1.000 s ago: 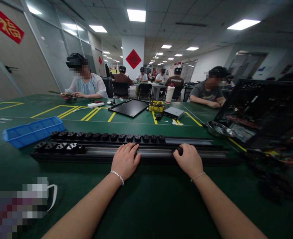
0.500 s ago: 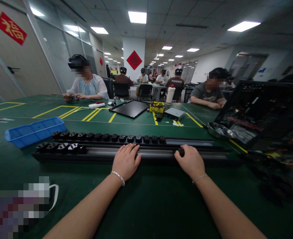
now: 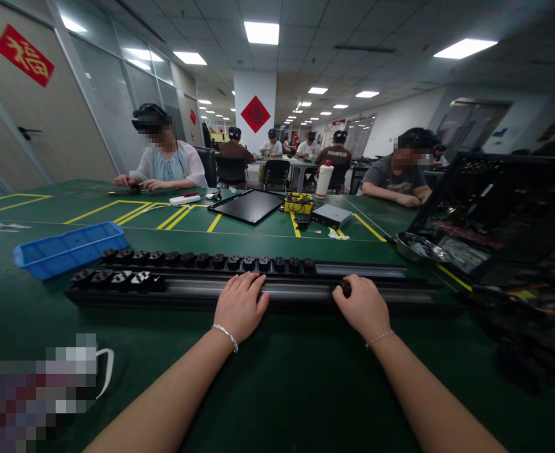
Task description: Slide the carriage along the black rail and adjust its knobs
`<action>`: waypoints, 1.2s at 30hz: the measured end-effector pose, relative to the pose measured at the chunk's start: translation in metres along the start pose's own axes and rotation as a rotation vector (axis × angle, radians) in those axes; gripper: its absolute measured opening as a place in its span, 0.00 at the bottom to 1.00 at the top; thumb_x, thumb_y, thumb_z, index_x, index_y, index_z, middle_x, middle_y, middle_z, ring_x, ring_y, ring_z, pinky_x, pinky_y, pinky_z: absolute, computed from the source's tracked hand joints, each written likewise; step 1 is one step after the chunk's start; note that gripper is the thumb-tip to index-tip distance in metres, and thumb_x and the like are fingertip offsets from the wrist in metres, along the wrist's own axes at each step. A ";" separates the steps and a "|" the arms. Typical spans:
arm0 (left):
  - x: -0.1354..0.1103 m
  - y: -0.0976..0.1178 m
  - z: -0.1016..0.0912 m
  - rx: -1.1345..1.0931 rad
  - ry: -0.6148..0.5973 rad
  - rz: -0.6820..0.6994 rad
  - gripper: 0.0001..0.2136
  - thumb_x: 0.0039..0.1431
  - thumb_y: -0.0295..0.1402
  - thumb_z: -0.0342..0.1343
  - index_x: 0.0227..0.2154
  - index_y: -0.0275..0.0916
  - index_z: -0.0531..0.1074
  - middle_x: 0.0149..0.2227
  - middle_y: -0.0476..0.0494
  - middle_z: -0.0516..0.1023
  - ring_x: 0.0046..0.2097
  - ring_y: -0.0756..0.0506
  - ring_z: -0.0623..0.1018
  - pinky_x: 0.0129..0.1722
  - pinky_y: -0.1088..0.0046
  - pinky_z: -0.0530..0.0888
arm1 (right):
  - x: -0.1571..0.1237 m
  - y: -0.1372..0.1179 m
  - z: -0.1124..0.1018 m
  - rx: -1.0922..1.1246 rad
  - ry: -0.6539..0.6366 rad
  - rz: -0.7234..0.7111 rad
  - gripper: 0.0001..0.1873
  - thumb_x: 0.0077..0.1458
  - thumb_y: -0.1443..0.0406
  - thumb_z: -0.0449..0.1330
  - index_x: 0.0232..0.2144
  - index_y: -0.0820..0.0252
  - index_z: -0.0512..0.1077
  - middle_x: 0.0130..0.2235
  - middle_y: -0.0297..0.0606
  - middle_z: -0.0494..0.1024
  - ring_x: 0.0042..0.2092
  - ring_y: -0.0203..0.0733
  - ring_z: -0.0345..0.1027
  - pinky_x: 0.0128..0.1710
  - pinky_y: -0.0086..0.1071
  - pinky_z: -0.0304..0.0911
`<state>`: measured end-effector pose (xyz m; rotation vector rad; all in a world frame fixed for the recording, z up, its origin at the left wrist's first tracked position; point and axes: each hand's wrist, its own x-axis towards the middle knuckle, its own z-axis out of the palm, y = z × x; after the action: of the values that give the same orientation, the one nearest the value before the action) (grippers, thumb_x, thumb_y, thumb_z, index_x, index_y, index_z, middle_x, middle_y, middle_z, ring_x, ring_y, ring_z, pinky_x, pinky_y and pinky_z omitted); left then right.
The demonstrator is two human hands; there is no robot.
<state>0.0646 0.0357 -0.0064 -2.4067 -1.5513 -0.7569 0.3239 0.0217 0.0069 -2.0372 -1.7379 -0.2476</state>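
Two long black rails lie side by side across the green table. On the far rail (image 3: 360, 271) sits a row of several black socket modules (image 3: 218, 260). The near rail (image 3: 301, 291) has several more socket modules (image 3: 121, 277) at its left end. My left hand (image 3: 240, 305) rests over the middle of the near rail, fingers stretched out and holding nothing. Towards that rail's right part, my right hand (image 3: 365, 305) has its fingers closed round a small black socket module (image 3: 347, 289), mostly hidden by the hand.
A blue tray (image 3: 70, 248) stands behind the rails' left end. At the right are a metal bowl (image 3: 419, 246) and an open black case (image 3: 508, 207) with loose cables. Further back lie a black panel (image 3: 246, 206), a yellow box (image 3: 299, 202) and a grey box (image 3: 331, 216). Co-workers sit beyond.
My hands and the rails hold nearly the same places; the whole view has shifted very slightly. The co-worker at left has lowered their hands towards the table.
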 end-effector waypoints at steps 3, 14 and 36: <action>0.000 0.000 0.000 0.002 0.004 -0.001 0.19 0.60 0.39 0.42 0.49 0.39 0.68 0.51 0.41 0.71 0.54 0.42 0.68 0.56 0.59 0.62 | 0.000 0.000 0.001 -0.010 -0.004 0.003 0.11 0.51 0.60 0.50 0.31 0.60 0.67 0.35 0.43 0.72 0.41 0.44 0.63 0.37 0.33 0.57; 0.000 0.000 0.000 0.002 0.002 -0.001 0.19 0.60 0.40 0.42 0.49 0.38 0.68 0.52 0.42 0.71 0.54 0.42 0.68 0.56 0.59 0.62 | 0.001 0.005 0.004 -0.001 0.036 -0.022 0.11 0.50 0.60 0.51 0.31 0.60 0.68 0.35 0.43 0.73 0.41 0.45 0.64 0.38 0.33 0.58; 0.000 0.000 0.002 -0.006 0.036 0.006 0.18 0.59 0.39 0.44 0.49 0.40 0.68 0.51 0.42 0.72 0.53 0.42 0.69 0.56 0.59 0.62 | 0.001 0.007 0.002 -0.013 0.018 0.019 0.11 0.49 0.59 0.51 0.31 0.59 0.69 0.34 0.41 0.73 0.41 0.45 0.64 0.36 0.33 0.57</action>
<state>0.0650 0.0369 -0.0082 -2.3877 -1.5292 -0.8007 0.3301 0.0227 0.0043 -2.0528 -1.7098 -0.2715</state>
